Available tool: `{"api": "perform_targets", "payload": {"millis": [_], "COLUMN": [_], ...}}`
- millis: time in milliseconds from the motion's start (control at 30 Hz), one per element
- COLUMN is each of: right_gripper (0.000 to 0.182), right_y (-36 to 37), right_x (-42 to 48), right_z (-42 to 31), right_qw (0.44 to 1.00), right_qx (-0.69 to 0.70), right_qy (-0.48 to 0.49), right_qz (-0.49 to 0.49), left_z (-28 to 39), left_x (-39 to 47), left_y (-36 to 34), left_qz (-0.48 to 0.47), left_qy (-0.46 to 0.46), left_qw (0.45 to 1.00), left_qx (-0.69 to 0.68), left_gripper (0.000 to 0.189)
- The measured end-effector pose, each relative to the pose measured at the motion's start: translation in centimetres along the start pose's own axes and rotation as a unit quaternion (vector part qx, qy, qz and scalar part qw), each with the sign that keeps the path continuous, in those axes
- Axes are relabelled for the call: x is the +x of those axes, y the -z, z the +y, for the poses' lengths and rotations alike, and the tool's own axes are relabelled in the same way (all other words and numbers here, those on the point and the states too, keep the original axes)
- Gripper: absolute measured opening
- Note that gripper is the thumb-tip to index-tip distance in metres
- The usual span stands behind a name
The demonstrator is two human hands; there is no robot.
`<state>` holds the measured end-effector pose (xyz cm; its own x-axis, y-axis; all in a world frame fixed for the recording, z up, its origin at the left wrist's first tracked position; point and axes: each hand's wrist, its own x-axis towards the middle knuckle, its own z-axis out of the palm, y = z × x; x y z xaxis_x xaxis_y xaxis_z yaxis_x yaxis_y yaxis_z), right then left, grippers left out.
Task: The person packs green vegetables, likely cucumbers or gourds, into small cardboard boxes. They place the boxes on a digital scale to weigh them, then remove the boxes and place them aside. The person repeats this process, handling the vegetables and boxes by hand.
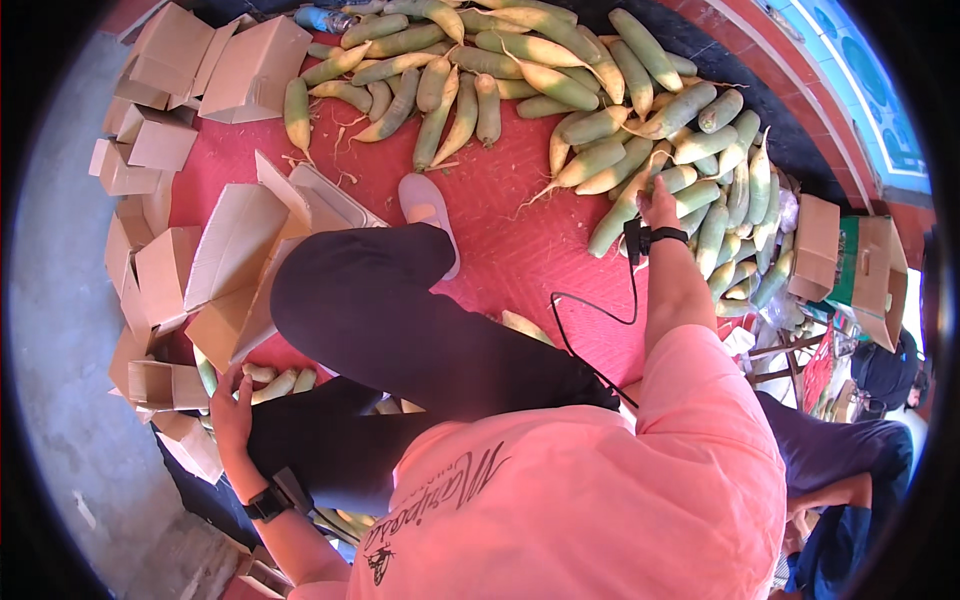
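Note:
My right hand [660, 206] reaches into the right part of a large heap of green radishes [592, 161]. Its fingers touch a long green radish [626, 206] that lies slanted at the heap's near edge; whether they close around it is hard to see. Low on the left is my left hand [232, 409], fingers apart and holding nothing. It is beside the lower corner of an open cardboard box [236, 244], close to a few small radishes [277, 386] on the floor. Both wrists wear black straps with devices.
A red mat [517, 225] covers the floor. Several open cardboard boxes [169, 270] line the left side, by grey concrete [60, 300]. A plastic bottle [322, 20] lies at the back. On the right are more boxes [814, 247] and a seated person [832, 450]. A black cable [570, 337] hangs from my right wrist.

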<state>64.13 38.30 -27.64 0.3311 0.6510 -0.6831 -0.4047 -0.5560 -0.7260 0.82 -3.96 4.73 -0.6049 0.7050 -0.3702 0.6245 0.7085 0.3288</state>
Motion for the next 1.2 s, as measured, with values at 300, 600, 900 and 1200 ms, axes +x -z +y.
{"api": "perform_targets", "payload": {"millis": [300,600,900,1200], "right_gripper": [0.049,0.035,0.033,0.022], "right_y": [3.1,-1.1,-2.9,-3.7], "right_x": [-5.7,-9.6,-6.0,-12.6], "right_z": [3.0,13.6,16.6,9.7], "right_qw": [0.991,0.965,0.975,0.931], "right_qx": [-0.119,-0.253,0.046,0.074], "right_qy": [0.006,-0.074,-0.219,-0.276], "right_qz": [-0.064,0.015,0.002,-0.227], "left_z": [-0.2,-0.1,1.0,1.9], "left_x": [0.0,0.1,0.0,-0.1], "left_y": [0.0,-0.3,-0.2,0.3], "left_qz": [-0.019,-0.005,-0.014,0.046], "left_qy": [0.031,0.006,0.031,-0.017], "left_qw": [0.999,1.000,0.999,0.998], "left_qx": [-0.009,0.019,0.032,0.039], "left_gripper": [0.036,0.032,0.036,0.034]}}
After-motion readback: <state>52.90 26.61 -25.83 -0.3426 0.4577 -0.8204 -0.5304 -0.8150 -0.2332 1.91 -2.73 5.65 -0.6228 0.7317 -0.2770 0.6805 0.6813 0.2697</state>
